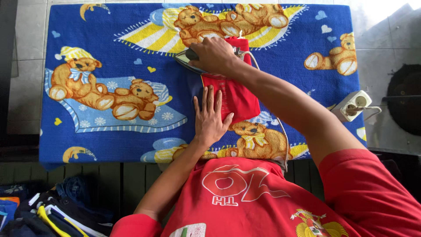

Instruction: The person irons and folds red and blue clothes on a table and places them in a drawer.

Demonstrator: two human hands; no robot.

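— Where's our small red folded cloth garment?
— Mid-blanket, toward the near edge of the blue teddy-bear blanket. Our left hand lies flat, fingers spread, pinning it; our right hand is closed around the grey electric iron, probably smoothing creases.

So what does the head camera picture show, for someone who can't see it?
A person's right hand grips an iron on a red cloth, while the left hand lies flat holding the cloth down. Underneath is a blue teddy-bear blanket; a white power socket sits to the right.
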